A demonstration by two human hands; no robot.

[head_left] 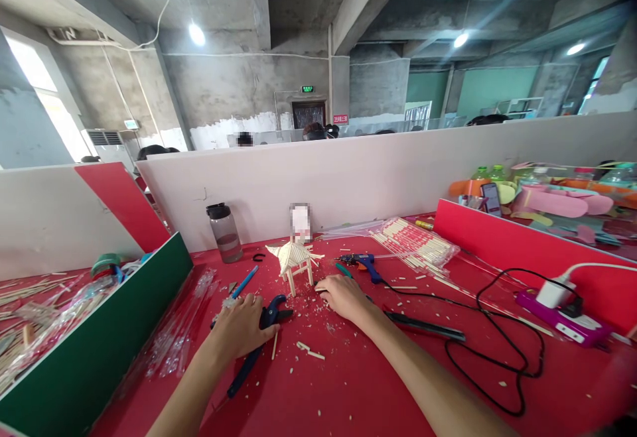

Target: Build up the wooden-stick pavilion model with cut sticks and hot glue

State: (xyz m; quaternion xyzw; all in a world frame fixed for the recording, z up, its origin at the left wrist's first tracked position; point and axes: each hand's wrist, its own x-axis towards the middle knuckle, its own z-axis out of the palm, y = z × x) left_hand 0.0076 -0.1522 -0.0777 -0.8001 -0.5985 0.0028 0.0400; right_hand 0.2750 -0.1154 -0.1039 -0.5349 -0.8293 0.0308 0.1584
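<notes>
A small pavilion model [294, 261] built of pale wooden sticks, with a pointed roof on legs, stands upright in mid-table. My left hand [239, 325] lies palm down to its front left, fingers stretched forward and thumb apart. Beside and partly beneath that hand is a dark blue hand cutter [271, 314]. A blue pen-like stick [245, 280] lies just beyond its fingertips. My right hand [342, 295] is right of the model's legs, fingers curled together near the tabletop; what they hold, if anything, is hidden. A teal handle [343, 269] shows just behind it.
A blue glue gun [365, 266] trails a black cable [478, 304] toward a purple power strip [562, 321]. Bundled sticks [418, 245] lie behind. A black long tool [425, 325] rests right. A water bottle [225, 233] stands back left, near plastic sleeves [182, 324]. Low partitions flank the table.
</notes>
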